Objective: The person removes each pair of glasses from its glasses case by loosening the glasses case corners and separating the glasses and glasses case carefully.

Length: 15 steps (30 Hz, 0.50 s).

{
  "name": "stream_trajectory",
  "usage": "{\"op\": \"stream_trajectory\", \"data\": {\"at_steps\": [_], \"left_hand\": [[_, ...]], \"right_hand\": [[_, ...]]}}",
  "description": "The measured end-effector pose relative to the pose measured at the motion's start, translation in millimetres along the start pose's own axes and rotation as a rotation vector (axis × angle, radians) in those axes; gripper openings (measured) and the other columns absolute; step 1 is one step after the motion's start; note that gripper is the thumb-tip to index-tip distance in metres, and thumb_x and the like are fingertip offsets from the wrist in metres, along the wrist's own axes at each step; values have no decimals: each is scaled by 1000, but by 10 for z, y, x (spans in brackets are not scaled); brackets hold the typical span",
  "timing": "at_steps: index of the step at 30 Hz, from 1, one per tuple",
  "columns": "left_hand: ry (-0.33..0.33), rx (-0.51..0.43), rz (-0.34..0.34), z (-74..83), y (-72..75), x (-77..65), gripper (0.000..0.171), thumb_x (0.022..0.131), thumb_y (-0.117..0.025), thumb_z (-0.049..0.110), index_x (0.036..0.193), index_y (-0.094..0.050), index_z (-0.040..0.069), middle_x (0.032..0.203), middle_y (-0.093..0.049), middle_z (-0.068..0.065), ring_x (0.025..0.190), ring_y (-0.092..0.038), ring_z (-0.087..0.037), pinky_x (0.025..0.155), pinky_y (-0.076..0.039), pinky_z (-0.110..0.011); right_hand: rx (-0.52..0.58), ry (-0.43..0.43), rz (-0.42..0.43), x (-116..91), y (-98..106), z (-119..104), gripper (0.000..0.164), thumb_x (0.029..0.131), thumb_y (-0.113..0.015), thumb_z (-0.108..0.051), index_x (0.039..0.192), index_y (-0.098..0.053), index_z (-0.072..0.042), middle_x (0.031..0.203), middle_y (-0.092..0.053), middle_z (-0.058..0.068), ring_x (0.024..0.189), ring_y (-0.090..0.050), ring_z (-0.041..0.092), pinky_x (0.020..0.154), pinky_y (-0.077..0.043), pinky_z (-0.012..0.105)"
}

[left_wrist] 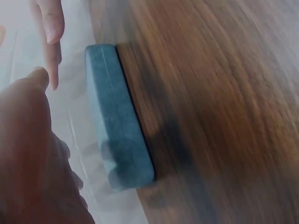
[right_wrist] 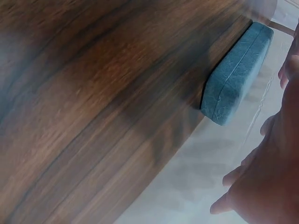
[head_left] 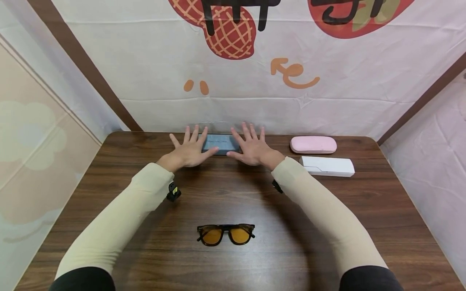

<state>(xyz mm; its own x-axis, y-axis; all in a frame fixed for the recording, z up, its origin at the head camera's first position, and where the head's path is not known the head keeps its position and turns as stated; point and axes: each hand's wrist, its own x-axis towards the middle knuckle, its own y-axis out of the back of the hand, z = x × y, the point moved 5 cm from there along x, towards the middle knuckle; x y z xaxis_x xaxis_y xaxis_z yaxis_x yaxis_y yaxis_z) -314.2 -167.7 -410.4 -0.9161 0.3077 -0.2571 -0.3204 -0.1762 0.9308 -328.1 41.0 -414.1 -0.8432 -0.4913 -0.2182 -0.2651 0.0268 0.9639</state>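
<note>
A teal-blue box-like case (head_left: 220, 143) with rounded edges and a seam lies at the table's far edge, likely a glasses case. My left hand (head_left: 189, 152) is spread with straight fingers at its left end, and my right hand (head_left: 253, 150) is spread likewise at its right end. Both wrist views show the case (left_wrist: 114, 116) apart from the hands, which hover above it and hold nothing. Nearer to me, sunglasses (head_left: 226, 234) with a dark frame and amber lenses lie on the table.
On the right of the wooden table (head_left: 233, 198) lie a pink glasses case (head_left: 313, 144) and, just in front of it, a white oblong box (head_left: 327, 166). A printed cloth (head_left: 153, 64) hangs right behind the table's far edge, with more cloth at both sides.
</note>
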Motion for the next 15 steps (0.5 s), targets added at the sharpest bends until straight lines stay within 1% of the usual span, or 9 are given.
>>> {"op": "stream_trajectory", "data": {"at_steps": [4, 9, 15], "left_hand": [[1, 10, 3, 67, 25, -1, 97, 96, -22, 79, 164, 5, 16, 168, 13, -20, 150, 19, -46, 99, 24, -78], [9, 9, -12, 149, 25, 15, 97, 96, -24, 79, 164, 5, 17, 168, 13, -19, 150, 19, -45, 99, 25, -77], [2, 30, -12, 281, 28, 14, 96, 97, -24, 79, 164, 4, 17, 168, 11, -19, 151, 17, -44, 101, 22, -78]], "right_hand": [[3, 5, -5, -52, 21, 17, 87, 101, -33, -70, 165, 5, -25, 168, 17, 18, 153, 14, 40, 114, 14, 67], [7, 14, -9, -132, 32, 79, 86, 102, -36, -67, 165, 5, -24, 167, 15, 21, 153, 14, 41, 113, 14, 68], [23, 14, -3, -255, 65, 184, 85, 103, -38, -65, 165, 3, -24, 167, 13, 22, 153, 14, 40, 113, 14, 69]]}}
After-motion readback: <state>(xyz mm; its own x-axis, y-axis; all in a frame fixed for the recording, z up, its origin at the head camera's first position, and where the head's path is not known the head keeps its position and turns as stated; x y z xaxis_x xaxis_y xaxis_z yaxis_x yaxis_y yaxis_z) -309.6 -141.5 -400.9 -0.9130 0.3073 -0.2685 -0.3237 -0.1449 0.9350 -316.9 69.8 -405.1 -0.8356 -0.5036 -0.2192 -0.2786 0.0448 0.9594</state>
